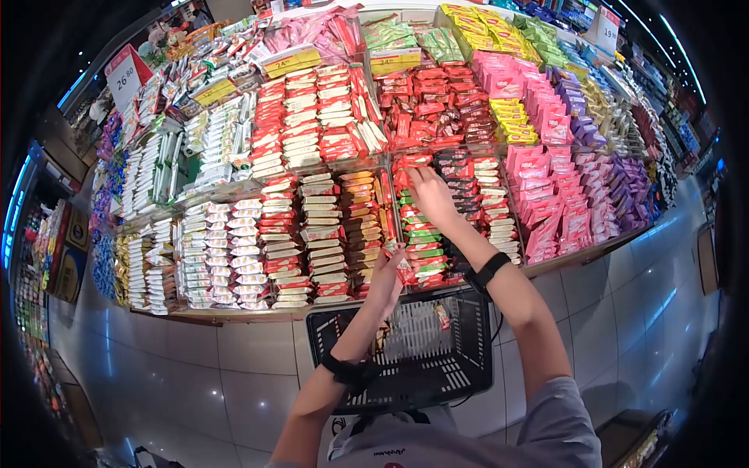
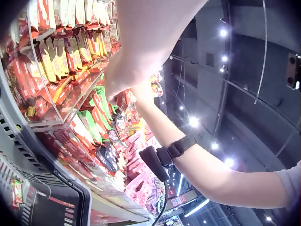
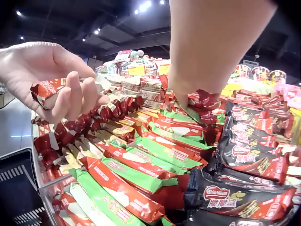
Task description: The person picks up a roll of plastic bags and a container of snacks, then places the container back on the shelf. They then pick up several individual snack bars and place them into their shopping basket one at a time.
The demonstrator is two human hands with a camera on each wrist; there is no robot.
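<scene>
The left hand point(image 1: 382, 287) grips a small red-and-white wrapped bar point(image 3: 51, 89) in curled fingers, above the front edge of the display; in the right wrist view this hand point(image 3: 63, 82) is at the left. Farther back, the right hand point(image 1: 431, 195) reaches down into a compartment of red and green wrapped bars point(image 3: 174, 150). Its fingers touch red packets point(image 3: 204, 106) at the back of that row; the packets partly hide the fingertips, so a grip cannot be made out. The left wrist view shows the left hand point(image 2: 124, 77) from behind, with its fingers mostly hidden.
A dark shopping basket point(image 1: 476, 382) holding a few small packets point(image 1: 442, 316) is below the display's front edge. Clear dividers point(image 2: 75, 110) separate the compartments. Black-wrapped bars point(image 3: 244, 155) lie right of the green ones; pink packets point(image 1: 538, 187) are farther right. Price signs point(image 1: 127, 76) stand behind.
</scene>
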